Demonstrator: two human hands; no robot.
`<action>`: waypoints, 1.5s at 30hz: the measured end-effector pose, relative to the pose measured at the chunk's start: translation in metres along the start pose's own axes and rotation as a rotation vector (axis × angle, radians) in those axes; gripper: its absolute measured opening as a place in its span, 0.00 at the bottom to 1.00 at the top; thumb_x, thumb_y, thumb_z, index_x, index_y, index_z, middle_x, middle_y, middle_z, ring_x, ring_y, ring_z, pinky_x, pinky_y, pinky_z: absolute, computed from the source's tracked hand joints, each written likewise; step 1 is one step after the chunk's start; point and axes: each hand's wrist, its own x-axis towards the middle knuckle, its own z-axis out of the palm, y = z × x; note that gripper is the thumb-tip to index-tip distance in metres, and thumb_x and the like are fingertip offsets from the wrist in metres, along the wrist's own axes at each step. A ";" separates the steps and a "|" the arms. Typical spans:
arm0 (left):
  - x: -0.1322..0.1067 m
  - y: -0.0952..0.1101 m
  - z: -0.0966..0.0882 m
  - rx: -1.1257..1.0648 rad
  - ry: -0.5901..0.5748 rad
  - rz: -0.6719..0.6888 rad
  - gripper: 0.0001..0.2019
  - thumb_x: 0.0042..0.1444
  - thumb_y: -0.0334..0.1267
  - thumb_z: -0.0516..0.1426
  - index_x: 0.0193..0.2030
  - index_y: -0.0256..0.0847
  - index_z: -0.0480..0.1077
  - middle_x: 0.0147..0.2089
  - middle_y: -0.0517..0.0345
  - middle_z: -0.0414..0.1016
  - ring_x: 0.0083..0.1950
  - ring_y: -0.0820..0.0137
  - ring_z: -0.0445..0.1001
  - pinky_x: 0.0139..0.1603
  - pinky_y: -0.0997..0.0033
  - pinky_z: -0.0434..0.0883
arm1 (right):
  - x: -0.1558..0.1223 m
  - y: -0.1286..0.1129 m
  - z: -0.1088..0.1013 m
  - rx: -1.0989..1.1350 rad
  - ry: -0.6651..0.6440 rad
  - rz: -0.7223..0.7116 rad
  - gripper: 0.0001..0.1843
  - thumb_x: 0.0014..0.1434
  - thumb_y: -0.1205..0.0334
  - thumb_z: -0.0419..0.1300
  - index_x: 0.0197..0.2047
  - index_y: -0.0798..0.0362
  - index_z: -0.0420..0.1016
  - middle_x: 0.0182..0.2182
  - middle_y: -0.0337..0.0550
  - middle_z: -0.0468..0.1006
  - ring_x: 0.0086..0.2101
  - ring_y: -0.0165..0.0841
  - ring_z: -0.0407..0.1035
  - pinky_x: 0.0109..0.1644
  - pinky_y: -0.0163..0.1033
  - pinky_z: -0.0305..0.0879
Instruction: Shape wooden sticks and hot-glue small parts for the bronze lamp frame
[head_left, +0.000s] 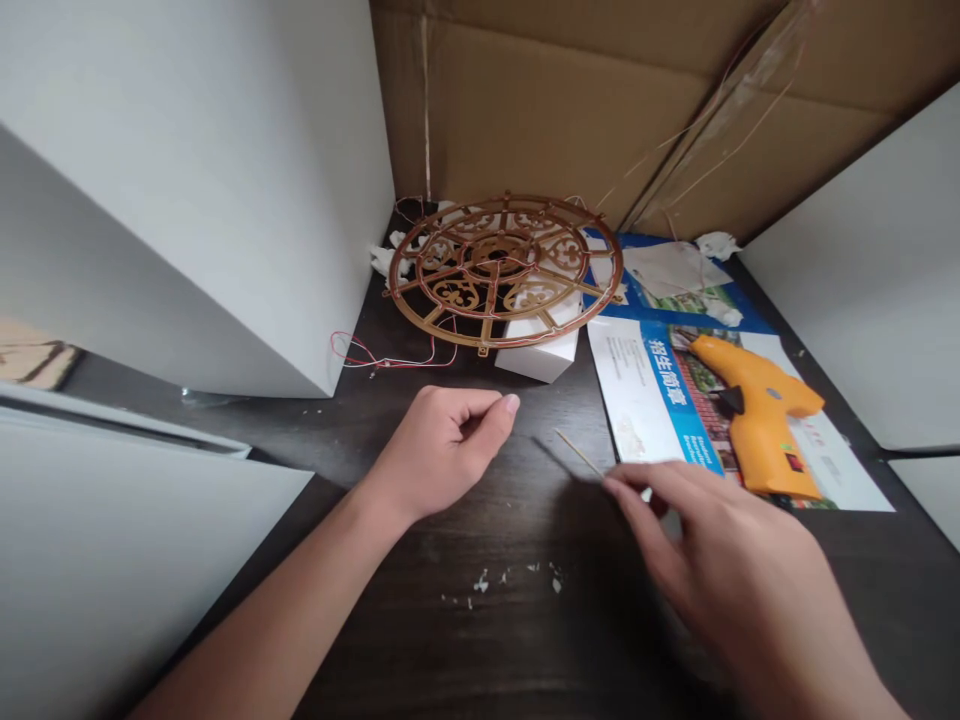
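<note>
My right hand [709, 545] pinches a thin wooden stick [579, 452] between its fingertips, the stick pointing up and left just over the dark table [480, 640]. My left hand [446, 445] rests on the table to the left of the stick, fingers loosely curled with nothing in them. Behind both hands a round copper-coloured openwork wheel [504, 268] lies tilted on a small white box [541, 350]. An orange glue gun [761, 412] lies on a printed leaflet [645, 390] just beyond my right hand.
White panels [187, 180] stand at the left and right, with a cardboard sheet [570, 100] at the back. Thin red wires [390, 355] trail from the wheel. Crumpled white paper [716, 243] lies at the back right. Small white scraps [510, 578] dot the table near me.
</note>
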 end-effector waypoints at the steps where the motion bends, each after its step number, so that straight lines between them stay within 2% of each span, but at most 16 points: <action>1: 0.000 0.000 0.000 -0.004 0.001 0.000 0.26 0.72 0.46 0.50 0.21 0.38 0.60 0.21 0.63 0.59 0.24 0.75 0.57 0.28 0.67 0.53 | 0.004 0.001 0.002 -0.015 0.018 -0.020 0.14 0.73 0.58 0.53 0.40 0.50 0.79 0.35 0.36 0.78 0.32 0.31 0.73 0.31 0.39 0.62; 8: 0.001 0.001 0.000 -0.045 0.003 -0.007 0.26 0.72 0.45 0.51 0.21 0.39 0.54 0.22 0.64 0.53 0.25 0.75 0.53 0.28 0.66 0.52 | -0.008 -0.010 -0.004 0.189 -0.134 -0.212 0.21 0.75 0.66 0.44 0.44 0.51 0.79 0.36 0.38 0.76 0.32 0.24 0.69 0.33 0.35 0.60; 10: 0.002 0.001 -0.001 -0.060 0.019 -0.008 0.25 0.72 0.44 0.51 0.22 0.39 0.50 0.23 0.64 0.49 0.26 0.75 0.50 0.28 0.66 0.50 | 0.005 -0.003 -0.002 0.159 -0.136 -0.201 0.18 0.75 0.63 0.47 0.44 0.50 0.79 0.35 0.38 0.76 0.31 0.26 0.68 0.32 0.36 0.57; 12: 0.002 0.002 -0.002 -0.074 0.035 -0.006 0.25 0.72 0.44 0.51 0.23 0.40 0.48 0.23 0.64 0.47 0.26 0.75 0.48 0.28 0.66 0.49 | 0.023 0.003 0.004 0.146 -0.097 -0.214 0.13 0.73 0.60 0.53 0.42 0.51 0.79 0.35 0.40 0.76 0.36 0.30 0.68 0.37 0.36 0.58; 14: 0.003 0.002 -0.002 -0.086 0.042 -0.003 0.25 0.71 0.44 0.51 0.23 0.40 0.48 0.24 0.64 0.46 0.27 0.75 0.48 0.28 0.66 0.49 | 0.032 0.004 0.010 0.241 -0.160 -0.277 0.13 0.73 0.63 0.53 0.42 0.53 0.79 0.36 0.41 0.75 0.37 0.28 0.67 0.40 0.35 0.60; 20: 0.002 0.001 -0.001 -0.109 0.036 -0.005 0.25 0.71 0.43 0.51 0.23 0.40 0.48 0.24 0.64 0.46 0.26 0.76 0.48 0.28 0.67 0.49 | 0.006 -0.005 -0.003 0.492 -0.346 -0.294 0.17 0.74 0.68 0.46 0.43 0.51 0.77 0.36 0.38 0.73 0.34 0.24 0.64 0.38 0.32 0.59; 22: 0.003 0.000 -0.001 -0.113 0.036 -0.003 0.25 0.71 0.44 0.51 0.23 0.40 0.48 0.23 0.65 0.46 0.26 0.76 0.47 0.28 0.67 0.48 | 0.011 0.000 -0.005 0.464 -0.297 -0.274 0.15 0.75 0.65 0.49 0.44 0.50 0.77 0.36 0.36 0.74 0.35 0.24 0.65 0.39 0.32 0.59; 24: 0.003 -0.001 -0.001 -0.118 0.036 0.003 0.25 0.71 0.45 0.51 0.23 0.40 0.48 0.23 0.65 0.47 0.26 0.76 0.47 0.28 0.67 0.48 | 0.025 0.006 0.000 0.379 -0.209 -0.270 0.12 0.74 0.62 0.53 0.44 0.50 0.77 0.38 0.37 0.74 0.38 0.26 0.66 0.43 0.34 0.60; 26: 0.003 -0.001 -0.001 -0.125 0.038 0.010 0.26 0.71 0.46 0.51 0.23 0.40 0.48 0.23 0.65 0.47 0.26 0.76 0.47 0.27 0.68 0.48 | 0.037 0.007 0.006 0.330 -0.181 -0.299 0.12 0.73 0.61 0.54 0.42 0.52 0.78 0.36 0.39 0.74 0.38 0.28 0.65 0.42 0.35 0.60; 29: 0.004 -0.001 -0.001 -0.130 0.036 0.014 0.26 0.72 0.46 0.51 0.23 0.40 0.48 0.23 0.65 0.47 0.26 0.76 0.47 0.27 0.67 0.48 | 0.030 -0.003 0.008 0.372 -0.225 -0.349 0.14 0.73 0.64 0.51 0.41 0.52 0.78 0.33 0.39 0.73 0.35 0.28 0.64 0.38 0.35 0.58; 32: 0.003 -0.001 0.000 -0.135 0.031 0.013 0.26 0.72 0.46 0.51 0.23 0.40 0.49 0.23 0.65 0.47 0.26 0.76 0.47 0.28 0.67 0.48 | 0.010 -0.013 -0.004 0.441 -0.310 -0.362 0.18 0.74 0.66 0.47 0.40 0.52 0.77 0.34 0.38 0.74 0.33 0.26 0.64 0.36 0.34 0.57; 34: 0.003 -0.001 0.001 -0.138 0.033 0.014 0.26 0.71 0.46 0.52 0.23 0.40 0.49 0.23 0.65 0.47 0.26 0.76 0.47 0.28 0.67 0.47 | 0.006 -0.011 -0.010 0.432 -0.303 -0.344 0.18 0.75 0.65 0.46 0.40 0.52 0.77 0.34 0.37 0.74 0.32 0.24 0.65 0.37 0.33 0.59; 36: 0.003 -0.001 0.001 -0.140 0.036 0.018 0.26 0.71 0.46 0.52 0.23 0.40 0.48 0.23 0.65 0.46 0.26 0.76 0.47 0.28 0.67 0.47 | 0.015 -0.005 -0.010 0.396 -0.253 -0.313 0.15 0.75 0.62 0.49 0.42 0.50 0.77 0.36 0.36 0.75 0.34 0.23 0.66 0.40 0.33 0.61; 40: 0.003 -0.001 0.001 -0.143 0.042 0.029 0.26 0.71 0.46 0.52 0.23 0.39 0.49 0.23 0.65 0.47 0.26 0.76 0.48 0.28 0.67 0.48 | 0.039 -0.001 0.005 0.312 -0.176 -0.295 0.11 0.73 0.60 0.54 0.43 0.50 0.77 0.37 0.37 0.75 0.37 0.27 0.67 0.41 0.35 0.60; 42: 0.003 -0.001 0.001 -0.143 0.043 0.032 0.26 0.71 0.45 0.52 0.23 0.39 0.49 0.23 0.65 0.47 0.26 0.76 0.48 0.28 0.67 0.48 | 0.036 -0.006 0.008 0.351 -0.232 -0.360 0.13 0.74 0.62 0.52 0.42 0.52 0.77 0.35 0.38 0.74 0.36 0.28 0.66 0.39 0.35 0.58; 45: 0.003 -0.001 0.001 -0.140 0.044 0.038 0.26 0.71 0.46 0.52 0.23 0.39 0.48 0.23 0.64 0.46 0.26 0.76 0.47 0.27 0.66 0.47 | 0.020 -0.012 -0.001 0.423 -0.341 -0.443 0.18 0.75 0.65 0.47 0.38 0.53 0.76 0.32 0.38 0.73 0.32 0.27 0.62 0.35 0.36 0.53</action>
